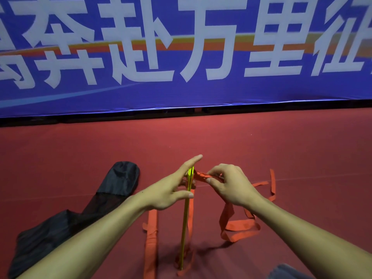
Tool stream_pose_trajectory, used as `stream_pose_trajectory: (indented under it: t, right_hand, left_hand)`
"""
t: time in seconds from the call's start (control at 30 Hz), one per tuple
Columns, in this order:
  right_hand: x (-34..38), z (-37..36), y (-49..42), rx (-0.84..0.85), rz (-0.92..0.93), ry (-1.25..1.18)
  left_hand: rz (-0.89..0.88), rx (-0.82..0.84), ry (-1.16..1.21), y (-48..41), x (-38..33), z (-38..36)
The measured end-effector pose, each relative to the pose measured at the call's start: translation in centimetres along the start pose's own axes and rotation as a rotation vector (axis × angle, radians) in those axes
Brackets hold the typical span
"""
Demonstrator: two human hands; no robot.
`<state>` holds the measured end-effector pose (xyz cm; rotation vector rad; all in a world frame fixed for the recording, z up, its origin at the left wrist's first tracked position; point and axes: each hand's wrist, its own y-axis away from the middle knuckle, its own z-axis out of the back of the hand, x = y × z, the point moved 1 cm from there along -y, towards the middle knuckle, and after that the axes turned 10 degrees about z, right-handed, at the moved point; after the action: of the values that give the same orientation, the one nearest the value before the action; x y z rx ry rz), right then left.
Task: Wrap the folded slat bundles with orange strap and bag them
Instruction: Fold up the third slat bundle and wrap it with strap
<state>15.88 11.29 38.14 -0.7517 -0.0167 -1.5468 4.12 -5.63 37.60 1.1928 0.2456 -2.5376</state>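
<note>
A thin bundle of yellow slats [185, 218] is being held upright in the middle, gripped near its top by the left hand [173, 191]. Flat orange strap [239, 228] is being pinched beside that top by the right hand [229, 186], its loose loops lying on the smooth red floor [261, 141]. A soft black bag [118, 182] is lying at the left

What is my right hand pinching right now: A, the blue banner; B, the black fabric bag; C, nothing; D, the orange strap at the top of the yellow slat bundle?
D: the right hand pinches the orange strap at the top of the yellow slat bundle.
</note>
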Motion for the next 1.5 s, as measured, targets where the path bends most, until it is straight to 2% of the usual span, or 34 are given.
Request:
stream_pose_trajectory:
  t: [0.23,0.4,0.5,0.63,0.87,0.97,1.1,1.3,1.37,1.5]
  right_hand:
    - [0.8,-0.4,-0.3,-0.007,0.045,0.011]
    - [1.4,-0.4,-0.5,-0.033,0.101,-0.011]
    - [1.5,-0.4,-0.5,-0.041,0.125,-0.007]
    - [1.3,-0.5,-0.6,-0.054,0.124,-0.01]
    - [0.9,-0.5,-0.6,-0.043,0.106,-0.007]
    - [0.9,-0.6,-0.6,-0.033,0.107,-0.016]
    - [1.2,-0.6,-0.7,-0.027,0.125,0.002]
    - [1.0,-0.6,-0.9,-0.057,0.145,0.006]
    - [0.8,-0.8,-0.9,-0.065,0.147,0.014]
    - [0.2,-0.6,-1.0,-0.088,0.134,0.005]
  left_hand:
    - [-0.037,-0.308,-0.049,-0.3,1.0,-1.0]
    - [-0.029,-0.469,0.025,-0.9,1.2,-2.0]
    - [0.014,-0.523,0.051,-1.5,1.5,-2.1]
    - [0.003,-0.573,-0.048,-1.6,1.0,-2.1]
    - [0.049,-0.417,0.008,-1.6,1.4,-1.7]
    - [0.036,-0.466,0.02,-1.5,1.4,-1.7]
    - [0.105,-0.548,0.041,-1.5,1.5,-2.1]
    - [0.072,-0.52,0.02,-1.7,1.0,-2.3]
    - [0.036,-0.444,0.008,-1.6,0.9,-1.9]
    - [0.008,-0.129,0.112,-1.0,0.3,-1.6]
